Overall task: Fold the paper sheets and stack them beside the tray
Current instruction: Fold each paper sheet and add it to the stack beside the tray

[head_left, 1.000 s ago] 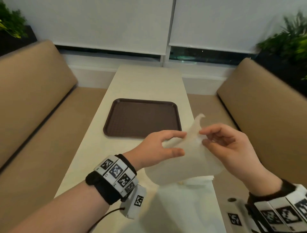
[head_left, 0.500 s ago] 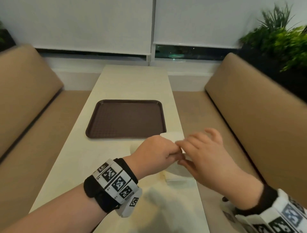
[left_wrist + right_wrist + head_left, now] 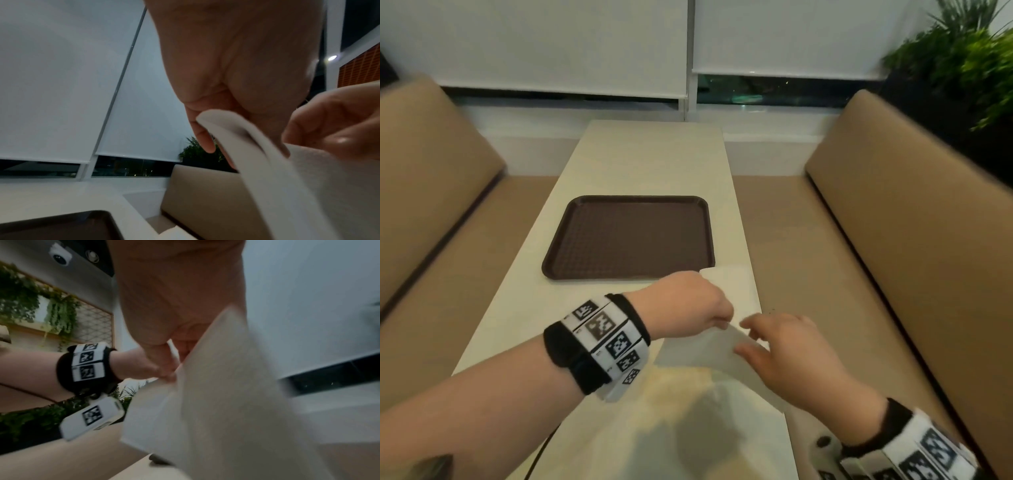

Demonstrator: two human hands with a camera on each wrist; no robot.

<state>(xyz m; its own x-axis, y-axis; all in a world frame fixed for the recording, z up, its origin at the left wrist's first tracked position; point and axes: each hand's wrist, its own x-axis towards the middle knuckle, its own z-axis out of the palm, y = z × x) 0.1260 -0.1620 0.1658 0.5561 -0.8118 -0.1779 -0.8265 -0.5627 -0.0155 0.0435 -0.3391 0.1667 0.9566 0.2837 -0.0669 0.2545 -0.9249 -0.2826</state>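
A white paper sheet [image 3: 702, 354] hangs bent over just above the table's near right part. My left hand [image 3: 724, 322] pinches its upper edge, and the left wrist view shows the paper [image 3: 246, 142] curving round those fingers. My right hand [image 3: 744, 337] grips the same sheet from the right, thumb under and fingers over; in the right wrist view the sheet [image 3: 205, 402] fills the middle. Another white sheet [image 3: 729, 282] lies flat on the table by the front right corner of the brown tray [image 3: 626, 236], which holds nothing.
The long cream table [image 3: 647, 161] runs away from me between two tan benches [image 3: 914, 240]. Its right edge is close to both hands. Green plants [image 3: 969, 61] stand at the back right by the window blinds.
The sheet was held up a second ago, then brought down with both hands together. Now the hands sit nearer to me and slightly apart, with the bent sheet between them.
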